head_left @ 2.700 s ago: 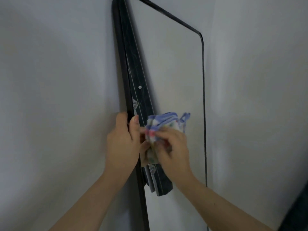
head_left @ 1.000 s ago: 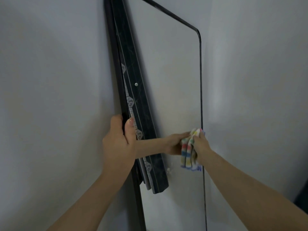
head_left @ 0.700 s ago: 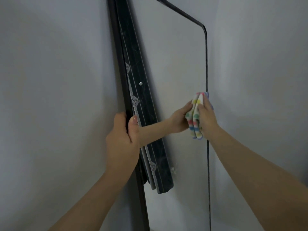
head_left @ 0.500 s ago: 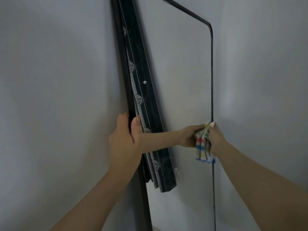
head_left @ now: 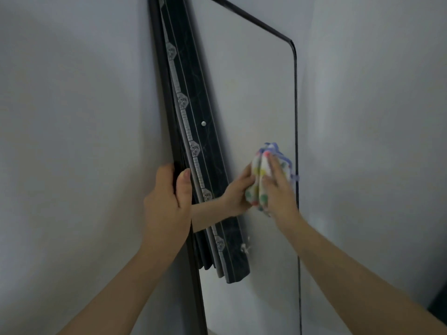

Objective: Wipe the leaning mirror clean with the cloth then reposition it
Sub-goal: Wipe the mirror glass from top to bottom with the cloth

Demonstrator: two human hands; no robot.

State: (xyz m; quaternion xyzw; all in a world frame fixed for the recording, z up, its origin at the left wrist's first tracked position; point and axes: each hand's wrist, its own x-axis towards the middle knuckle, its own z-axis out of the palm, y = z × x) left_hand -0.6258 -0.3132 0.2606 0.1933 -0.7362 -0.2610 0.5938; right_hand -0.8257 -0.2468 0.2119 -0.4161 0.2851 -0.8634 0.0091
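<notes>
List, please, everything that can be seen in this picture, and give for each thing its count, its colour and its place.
mirror: one, thin black frame, stands tilted against the wall, in the centre.
cloth: one, white with coloured dots and a blue edge, on the glass near the mirror's right edge.
dark panel: one, black marbled with a pale ornament band, seen as a reflection in the left part of the glass.
wall: pale grey, on both sides of the mirror.
left hand: one, grips the mirror's left frame edge.
right hand: one, presses the cloth on the glass with straight fingers.
</notes>
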